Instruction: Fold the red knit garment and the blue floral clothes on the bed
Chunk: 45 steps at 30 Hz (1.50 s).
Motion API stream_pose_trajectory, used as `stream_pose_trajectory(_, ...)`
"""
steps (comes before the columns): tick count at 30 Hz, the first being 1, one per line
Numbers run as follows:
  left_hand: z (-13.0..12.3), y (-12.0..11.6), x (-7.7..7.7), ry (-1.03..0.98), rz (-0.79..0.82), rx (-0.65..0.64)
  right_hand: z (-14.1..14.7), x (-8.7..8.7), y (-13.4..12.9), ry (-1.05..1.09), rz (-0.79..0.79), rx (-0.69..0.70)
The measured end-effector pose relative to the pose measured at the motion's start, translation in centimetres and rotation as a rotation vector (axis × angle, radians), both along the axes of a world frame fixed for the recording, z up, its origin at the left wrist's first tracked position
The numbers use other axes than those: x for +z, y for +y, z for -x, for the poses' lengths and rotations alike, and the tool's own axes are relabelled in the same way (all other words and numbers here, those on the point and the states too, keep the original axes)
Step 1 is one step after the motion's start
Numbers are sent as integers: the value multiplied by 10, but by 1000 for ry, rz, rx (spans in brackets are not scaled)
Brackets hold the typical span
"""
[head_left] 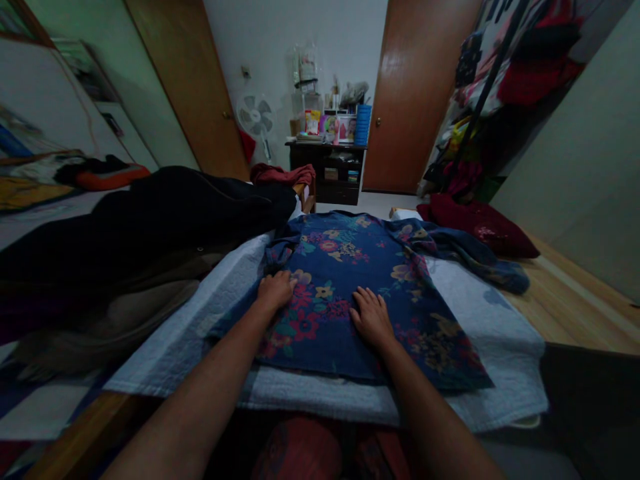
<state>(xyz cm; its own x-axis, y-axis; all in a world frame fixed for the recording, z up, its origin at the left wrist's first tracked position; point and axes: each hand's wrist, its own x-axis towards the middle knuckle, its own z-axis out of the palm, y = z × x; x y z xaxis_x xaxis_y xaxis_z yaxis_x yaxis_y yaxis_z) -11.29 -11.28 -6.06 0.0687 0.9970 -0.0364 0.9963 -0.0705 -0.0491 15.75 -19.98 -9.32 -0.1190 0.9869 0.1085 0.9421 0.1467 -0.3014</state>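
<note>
A dark blue long-sleeved shirt with a floral print lies spread over a light quilted cloth, its hem towards me. Its right sleeve stretches out to the side, while the left one is bunched near the body. At the shirt's left side, my left hand presses on the fabric with its fingers curled into it; the fingertips are hidden. My right hand rests flat on the middle of the shirt, fingers stretched forward and slightly apart.
Dark clothes are heaped on the left. A maroon cushion lies beyond the right sleeve. Behind stand a dark cabinet and a white fan. The light quilted cloth hangs towards my knees.
</note>
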Motion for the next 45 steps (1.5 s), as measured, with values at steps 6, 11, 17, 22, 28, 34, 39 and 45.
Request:
stream_pose_trajectory(6, 13, -1, 13, 77, -45, 88, 0, 0, 0, -2, 11, -5)
stream_pose_trajectory(11, 1, -14, 18, 75, -137, 68, 0, -2, 1, -1, -4, -4)
stream_pose_trajectory(17, -60, -54, -18, -179, -129, -353, 1, -1, 0, -8, -9, -1)
stream_pose_trajectory(22, -70, -76, -41, -203, -112, -296, 2, 2, -3, -40, -1, 6)
stream_pose_trajectory(28, -50, -83, -38, -158, -87, -131, -1, 3, -10, -105, 30, -36)
stream_pose_trajectory(34, -50, -88, -39, -147, -92, -104, -22, 4, -26, -157, 76, -118)
stream_pose_trajectory(39, -50, -95, -37, -106, -141, -103, -45, 3, -44, -176, 89, -167)
stream_pose_trajectory(45, -45, -101, -29, -95, -183, -112, -51, 7, -55, -187, 111, -194)
